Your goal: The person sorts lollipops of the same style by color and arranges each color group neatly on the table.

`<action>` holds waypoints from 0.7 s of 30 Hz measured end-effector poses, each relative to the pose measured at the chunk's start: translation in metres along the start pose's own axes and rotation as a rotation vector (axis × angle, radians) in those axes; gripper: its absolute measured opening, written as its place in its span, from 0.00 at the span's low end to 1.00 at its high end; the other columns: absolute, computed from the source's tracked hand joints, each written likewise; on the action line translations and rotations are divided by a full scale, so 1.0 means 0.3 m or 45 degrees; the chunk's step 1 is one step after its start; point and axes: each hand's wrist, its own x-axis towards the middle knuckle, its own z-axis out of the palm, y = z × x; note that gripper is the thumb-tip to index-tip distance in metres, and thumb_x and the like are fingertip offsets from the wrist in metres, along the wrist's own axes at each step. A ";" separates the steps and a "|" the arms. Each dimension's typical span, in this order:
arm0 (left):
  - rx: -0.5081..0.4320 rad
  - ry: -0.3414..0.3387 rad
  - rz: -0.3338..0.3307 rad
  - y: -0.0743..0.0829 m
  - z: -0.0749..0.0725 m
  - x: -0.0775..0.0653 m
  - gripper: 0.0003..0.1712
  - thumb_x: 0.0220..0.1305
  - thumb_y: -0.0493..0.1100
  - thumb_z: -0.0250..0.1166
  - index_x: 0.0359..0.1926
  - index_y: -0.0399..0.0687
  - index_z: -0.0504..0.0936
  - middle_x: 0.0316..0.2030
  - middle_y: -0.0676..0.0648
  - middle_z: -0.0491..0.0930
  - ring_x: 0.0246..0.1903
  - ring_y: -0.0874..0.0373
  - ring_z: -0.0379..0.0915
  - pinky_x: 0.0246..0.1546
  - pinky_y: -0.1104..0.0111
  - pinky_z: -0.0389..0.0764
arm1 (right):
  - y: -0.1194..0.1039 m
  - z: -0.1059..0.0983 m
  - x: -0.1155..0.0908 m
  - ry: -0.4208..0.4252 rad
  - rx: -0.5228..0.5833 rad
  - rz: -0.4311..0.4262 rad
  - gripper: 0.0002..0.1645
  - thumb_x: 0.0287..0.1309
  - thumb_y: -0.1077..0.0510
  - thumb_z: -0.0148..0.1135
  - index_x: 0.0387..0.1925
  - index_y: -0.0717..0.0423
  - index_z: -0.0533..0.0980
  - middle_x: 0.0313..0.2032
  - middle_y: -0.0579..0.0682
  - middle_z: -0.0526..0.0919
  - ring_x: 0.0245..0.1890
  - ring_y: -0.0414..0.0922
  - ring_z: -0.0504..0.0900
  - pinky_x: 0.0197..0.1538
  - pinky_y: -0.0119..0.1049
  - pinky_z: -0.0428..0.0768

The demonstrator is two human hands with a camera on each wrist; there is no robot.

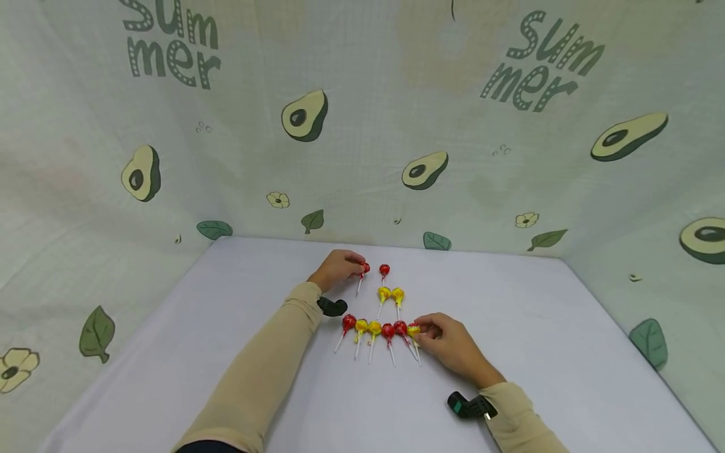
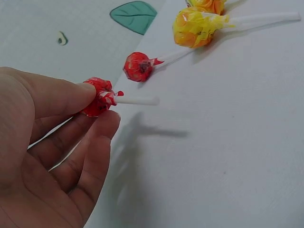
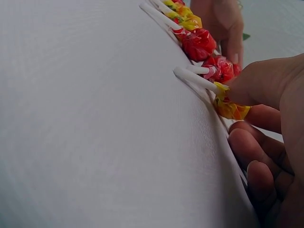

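In the head view my left hand (image 1: 337, 270) is at the far part of the table. Its thumb and fingers pinch the wrapped head of a red lollipop (image 2: 99, 100), whose white stick points away from the palm and casts a separate shadow below. Just beside it lies another red lollipop (image 2: 137, 67). My right hand (image 1: 452, 345) pinches a yellow lollipop (image 3: 230, 108) by its wrapper, at the right end of a row. Next to that one lies a red lollipop (image 1: 401, 328); the remaining fingers curl loosely underneath in the right wrist view.
The row also has a red lollipop (image 1: 348, 323) at its left end, with yellow and red ones between. Behind it lie two yellow lollipops (image 1: 398, 295) side by side. A white cloth covers the table (image 1: 351, 409); a printed curtain (image 1: 362, 126) hangs behind and along the sides.
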 end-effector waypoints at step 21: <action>0.179 0.054 -0.134 0.047 0.064 0.073 0.12 0.64 0.40 0.68 0.48 0.46 0.86 0.42 0.47 0.82 0.41 0.52 0.74 0.44 0.63 0.76 | 0.004 -0.006 0.007 -0.026 0.028 -0.001 0.15 0.58 0.59 0.71 0.48 0.52 0.83 0.36 0.42 0.80 0.35 0.38 0.77 0.39 0.32 0.76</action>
